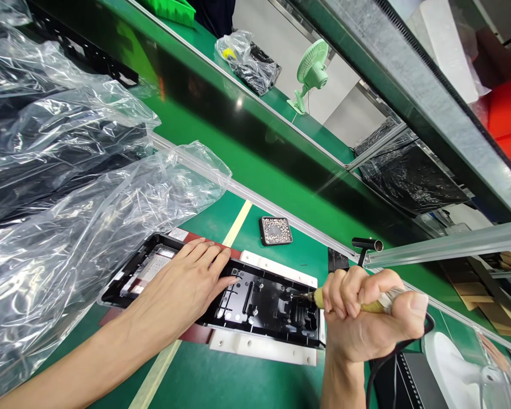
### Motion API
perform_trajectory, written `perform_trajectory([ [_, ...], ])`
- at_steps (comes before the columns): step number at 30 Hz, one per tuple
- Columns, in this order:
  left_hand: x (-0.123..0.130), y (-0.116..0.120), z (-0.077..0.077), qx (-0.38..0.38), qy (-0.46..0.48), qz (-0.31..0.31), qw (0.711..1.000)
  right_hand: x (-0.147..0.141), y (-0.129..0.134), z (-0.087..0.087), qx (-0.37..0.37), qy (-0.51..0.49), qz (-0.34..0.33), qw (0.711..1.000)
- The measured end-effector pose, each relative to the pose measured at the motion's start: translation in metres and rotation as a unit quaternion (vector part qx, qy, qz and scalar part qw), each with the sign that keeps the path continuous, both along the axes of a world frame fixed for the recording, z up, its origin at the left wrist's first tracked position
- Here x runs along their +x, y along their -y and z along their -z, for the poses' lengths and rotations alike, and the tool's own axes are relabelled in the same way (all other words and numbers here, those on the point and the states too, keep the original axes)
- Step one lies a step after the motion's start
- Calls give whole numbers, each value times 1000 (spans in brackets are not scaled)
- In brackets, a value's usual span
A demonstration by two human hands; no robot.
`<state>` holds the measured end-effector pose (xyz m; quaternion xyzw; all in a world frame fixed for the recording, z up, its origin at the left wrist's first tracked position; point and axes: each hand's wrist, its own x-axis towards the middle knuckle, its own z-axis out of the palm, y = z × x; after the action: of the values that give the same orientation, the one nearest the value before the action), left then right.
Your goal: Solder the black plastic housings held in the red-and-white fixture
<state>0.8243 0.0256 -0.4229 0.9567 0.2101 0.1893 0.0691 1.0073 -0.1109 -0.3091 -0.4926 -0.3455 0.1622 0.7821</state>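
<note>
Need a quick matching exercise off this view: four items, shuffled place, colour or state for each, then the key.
Items:
1. Left hand
2. Right hand
3. Small tray of metal bits
4. Fan on the far table

Place, colour or state:
A. Closed around the yellowish handle of a tool
B. Light green
C. On the green bench, close to the metal rail
D. Laid palm down across the black housing

Pairs: 1-D, 2-A, 3-C, 4-B
</note>
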Motion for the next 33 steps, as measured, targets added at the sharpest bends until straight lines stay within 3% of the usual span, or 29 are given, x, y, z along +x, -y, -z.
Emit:
perform_trajectory([
  [33,2,-1,-1,45,12,2,999,-2,-1,1,1,3,-8,1000],
])
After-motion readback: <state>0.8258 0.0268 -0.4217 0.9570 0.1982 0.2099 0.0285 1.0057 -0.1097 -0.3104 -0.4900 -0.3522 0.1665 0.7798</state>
